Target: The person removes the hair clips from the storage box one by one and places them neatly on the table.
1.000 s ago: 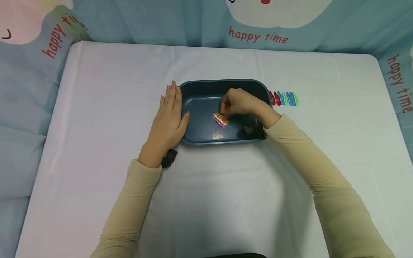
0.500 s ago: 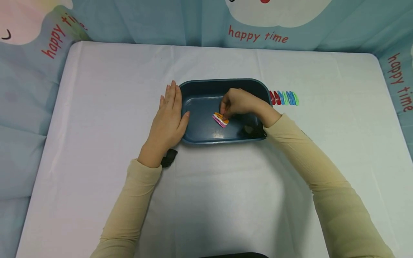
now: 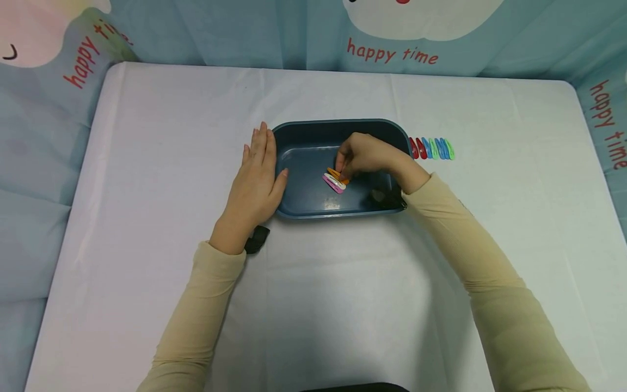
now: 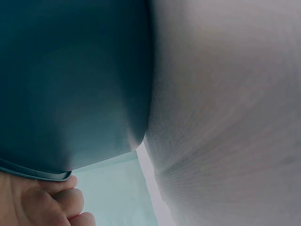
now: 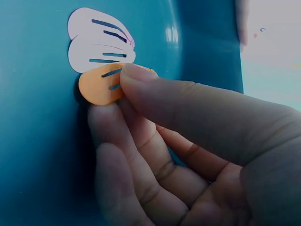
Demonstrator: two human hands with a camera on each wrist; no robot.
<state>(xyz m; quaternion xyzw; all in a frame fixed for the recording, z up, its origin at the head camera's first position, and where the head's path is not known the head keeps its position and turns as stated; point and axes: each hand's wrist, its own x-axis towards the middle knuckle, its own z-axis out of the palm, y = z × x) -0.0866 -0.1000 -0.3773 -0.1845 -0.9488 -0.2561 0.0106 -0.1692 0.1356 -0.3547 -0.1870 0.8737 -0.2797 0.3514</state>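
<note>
Inside the dark blue basin (image 3: 303,163), my right hand (image 3: 364,158) pinches an orange hair clip (image 5: 99,84) between thumb and fingertips. Right beside it on the basin floor lie a white hair clip (image 5: 94,54) and a pink hair clip (image 3: 333,184), side by side and slanted. In the right wrist view the pink one looks pale. My left hand (image 3: 254,182) rests along the basin's left rim, fingers straight, thumb over the edge. The left wrist view shows the basin's outer wall (image 4: 75,84) with curled-looking fingertips under its rim.
A row of red, blue and green hair clips (image 3: 433,148) lies on the white table just right of the basin. A dark strap piece (image 3: 257,240) shows by the left wrist. Blue curtain (image 3: 235,32) printed with words borders the table's far side.
The orange clip has shifted slightly up and right, away from the white clip, with my right hand. My left hand and the basin have stayed in place.
</note>
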